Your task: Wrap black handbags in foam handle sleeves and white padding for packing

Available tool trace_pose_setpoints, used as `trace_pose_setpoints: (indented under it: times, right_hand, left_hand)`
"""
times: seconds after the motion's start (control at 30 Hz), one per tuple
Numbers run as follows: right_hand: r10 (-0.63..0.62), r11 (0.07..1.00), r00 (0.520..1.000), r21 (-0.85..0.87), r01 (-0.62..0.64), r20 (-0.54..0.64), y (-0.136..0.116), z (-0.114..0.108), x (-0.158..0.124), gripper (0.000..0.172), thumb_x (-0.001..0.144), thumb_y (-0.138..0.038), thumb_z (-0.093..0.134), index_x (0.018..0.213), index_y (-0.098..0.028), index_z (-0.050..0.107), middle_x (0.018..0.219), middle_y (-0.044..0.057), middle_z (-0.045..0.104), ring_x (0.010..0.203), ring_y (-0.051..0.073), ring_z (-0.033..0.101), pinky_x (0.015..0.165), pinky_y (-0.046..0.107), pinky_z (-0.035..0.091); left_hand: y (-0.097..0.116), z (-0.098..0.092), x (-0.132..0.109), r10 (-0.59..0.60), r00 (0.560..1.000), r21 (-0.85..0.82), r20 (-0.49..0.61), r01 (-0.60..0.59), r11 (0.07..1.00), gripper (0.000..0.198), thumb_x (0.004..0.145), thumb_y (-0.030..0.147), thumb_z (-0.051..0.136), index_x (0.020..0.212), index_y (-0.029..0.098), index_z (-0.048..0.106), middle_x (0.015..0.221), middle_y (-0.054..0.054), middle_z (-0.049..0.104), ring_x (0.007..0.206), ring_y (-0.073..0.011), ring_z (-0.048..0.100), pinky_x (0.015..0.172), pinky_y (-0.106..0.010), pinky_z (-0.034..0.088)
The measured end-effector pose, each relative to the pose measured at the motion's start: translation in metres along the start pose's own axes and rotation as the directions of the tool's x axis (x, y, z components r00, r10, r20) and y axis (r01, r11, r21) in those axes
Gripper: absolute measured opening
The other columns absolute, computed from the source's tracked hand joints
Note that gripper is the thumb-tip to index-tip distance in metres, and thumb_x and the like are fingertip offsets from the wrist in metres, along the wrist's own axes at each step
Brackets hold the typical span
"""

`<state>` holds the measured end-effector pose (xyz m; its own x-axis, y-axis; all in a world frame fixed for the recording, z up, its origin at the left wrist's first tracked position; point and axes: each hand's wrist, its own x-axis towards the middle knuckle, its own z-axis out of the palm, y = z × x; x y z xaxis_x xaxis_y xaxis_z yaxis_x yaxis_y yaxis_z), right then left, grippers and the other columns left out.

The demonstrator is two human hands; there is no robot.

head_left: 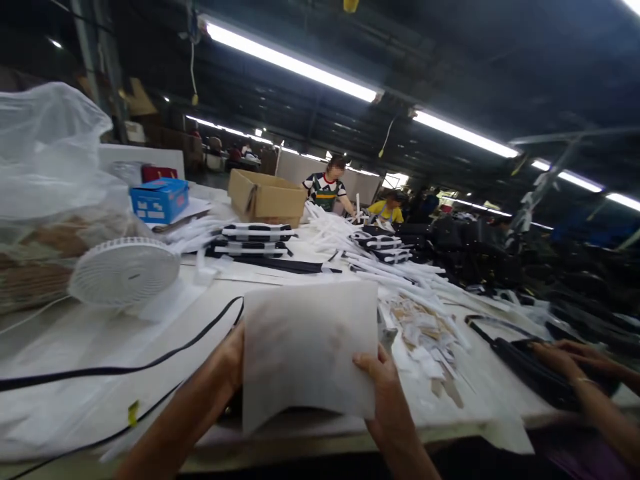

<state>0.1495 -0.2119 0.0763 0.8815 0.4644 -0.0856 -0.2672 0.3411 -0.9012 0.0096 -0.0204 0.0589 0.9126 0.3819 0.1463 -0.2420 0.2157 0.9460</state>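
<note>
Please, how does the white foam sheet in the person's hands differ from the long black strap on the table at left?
The white foam sheet is broad and pale, while the long black strap is narrow and dark. The sheet is held up by the left hand and the right hand, while the strap lies in a loose curve on the white table. The sheet's lower edge sags in a shallow arch, while the strap runs in a long line. Both look thin and flexible.
</note>
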Motion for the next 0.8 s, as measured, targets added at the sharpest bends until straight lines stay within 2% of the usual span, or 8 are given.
trace_pose_setpoints:
  times: [0.1, 0.2, 0.27, 0.33, 0.43, 0.57, 0.7, 0.8]
  right_hand:
    - [0.027, 1.0, 1.0, 0.01, -0.027, 0.01, 0.001, 0.007, 0.003, 0.039, 0.059, -0.024, 0.07, 0.097, -0.017, 0.068, 0.078, 0.005, 0.074, 0.068, 0.024, 0.066, 0.063, 0.035, 0.053]
    - [0.078, 0.996, 0.995, 0.033, -0.081, 0.07, -0.005, 0.012, 0.005, 0.043, 0.061, -0.025, 0.069, 0.103, -0.019, 0.066, 0.085, 0.005, 0.075, 0.076, 0.026, 0.069, 0.07, 0.038, 0.055]
    - [0.102, 0.994, 0.985, 0.035, -0.108, 0.14, -0.012, 0.012, 0.008, 0.048, 0.065, -0.027, 0.068, 0.112, -0.02, 0.063, 0.089, 0.005, 0.075, 0.081, 0.027, 0.069, 0.072, 0.038, 0.055]
    - [0.109, 0.993, 0.963, 0.015, -0.116, 0.248, -0.019, 0.012, 0.016, 0.053, 0.069, -0.031, 0.068, 0.12, -0.021, 0.06, 0.093, 0.006, 0.074, 0.083, 0.026, 0.069, 0.073, 0.037, 0.055]
    - [0.113, 0.993, 0.927, -0.077, -0.091, 0.357, -0.025, 0.012, 0.035, 0.06, 0.068, -0.031, 0.074, 0.124, -0.021, 0.056, 0.095, 0.005, 0.073, 0.078, 0.022, 0.068, 0.07, 0.033, 0.055]
    - [0.081, 0.97, 0.957, -0.244, -0.011, 0.277, -0.024, 0.011, 0.064, 0.077, 0.059, -0.028, 0.082, 0.128, -0.021, 0.05, 0.084, 0.0, 0.072, 0.069, 0.019, 0.066, 0.061, 0.027, 0.052]
    - [0.067, 0.903, 0.981, -0.43, 0.019, 0.184, -0.015, 0.001, 0.085, 0.083, 0.063, -0.033, 0.079, 0.136, -0.019, 0.041, 0.087, 0.003, 0.071, 0.071, 0.021, 0.067, 0.064, 0.032, 0.053]
    - [0.004, 0.701, 0.992, -0.707, 0.087, 0.127, -0.005, -0.011, 0.091, 0.083, 0.064, -0.034, 0.076, 0.138, -0.017, 0.041, 0.095, 0.009, 0.071, 0.084, 0.027, 0.068, 0.076, 0.041, 0.052]
  left_hand:
    - [0.003, 0.008, 0.0, 0.019, 0.999, 0.175, -0.038, -0.012, 0.985, 0.085, 0.067, 0.072, 0.068, 0.135, 0.024, 0.049, 0.137, -0.01, 0.056, 0.128, -0.0352, 0.049, 0.105, -0.044, 0.044]
    - [0.002, 0.01, 0.006, 0.055, 0.972, 0.453, -0.229, 0.057, 0.89, 0.052, 0.081, 0.056, 0.059, 0.118, 0.02, 0.062, 0.122, -0.008, 0.066, 0.119, -0.0302, 0.057, 0.105, -0.04, 0.044]
    - [0.004, 0.004, 0.012, 0.054, 0.941, 0.526, -0.334, 0.139, 0.839, 0.048, 0.084, 0.056, 0.05, 0.107, 0.017, 0.065, 0.106, -0.008, 0.071, 0.106, -0.0306, 0.064, 0.096, -0.041, 0.05]
    - [0.009, -0.004, 0.018, 0.066, 0.924, 0.586, -0.376, 0.182, 0.789, 0.047, 0.083, 0.055, 0.047, 0.101, 0.016, 0.066, 0.095, -0.007, 0.073, 0.098, -0.0304, 0.066, 0.09, -0.04, 0.052]
    - [0.022, -0.019, 0.026, 0.169, 0.895, 0.701, -0.412, 0.192, 0.687, 0.044, 0.084, 0.051, 0.044, 0.103, 0.017, 0.065, 0.098, -0.006, 0.072, 0.099, -0.0289, 0.065, 0.092, -0.039, 0.049]
    - [0.032, -0.031, 0.04, 0.226, 0.893, 0.812, -0.39, 0.217, 0.542, 0.041, 0.085, 0.045, 0.041, 0.109, 0.018, 0.061, 0.104, -0.006, 0.07, 0.098, -0.0267, 0.064, 0.091, -0.035, 0.048]
    - [0.026, -0.037, 0.054, 0.123, 0.924, 0.901, -0.363, 0.314, 0.299, 0.035, 0.09, 0.039, 0.037, 0.114, 0.018, 0.053, 0.105, -0.01, 0.069, 0.098, -0.026, 0.065, 0.084, -0.033, 0.047]
    - [0.013, -0.038, 0.058, 0.01, 0.928, 0.918, -0.372, 0.366, 0.154, 0.031, 0.089, 0.036, 0.042, 0.111, 0.018, 0.052, 0.096, -0.014, 0.07, 0.092, -0.0316, 0.066, 0.077, -0.037, 0.048]
